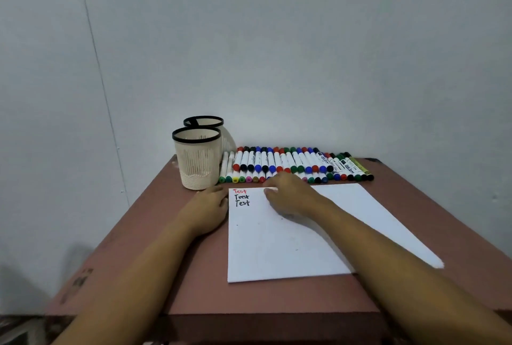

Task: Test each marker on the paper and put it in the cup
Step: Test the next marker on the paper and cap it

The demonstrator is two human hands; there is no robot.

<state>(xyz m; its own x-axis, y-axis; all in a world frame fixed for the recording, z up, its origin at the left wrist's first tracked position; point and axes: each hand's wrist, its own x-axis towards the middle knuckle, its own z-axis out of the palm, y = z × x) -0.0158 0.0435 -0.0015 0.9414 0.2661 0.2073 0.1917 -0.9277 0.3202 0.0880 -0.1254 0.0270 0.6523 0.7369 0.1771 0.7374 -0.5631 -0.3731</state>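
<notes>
**Marker testing setup, three lines in**

The white paper [277, 247] sits on a reddish worktop [194, 275] with "Test" in red and two black tries under it in the top left corner. The left hand [209, 206] lies flat with its fingers at the paper's left edge. The right hand [291, 198] is curled over the top edge, something white at its fingertips; can't tell if it's gripped. Rows of markers [291, 163] line the back, next to the front cup [198, 162] and the back cup [205, 121].

Free room over bare paper [277, 247] — marker row [291, 162] beyond, cups [198, 162] far-left
</notes>
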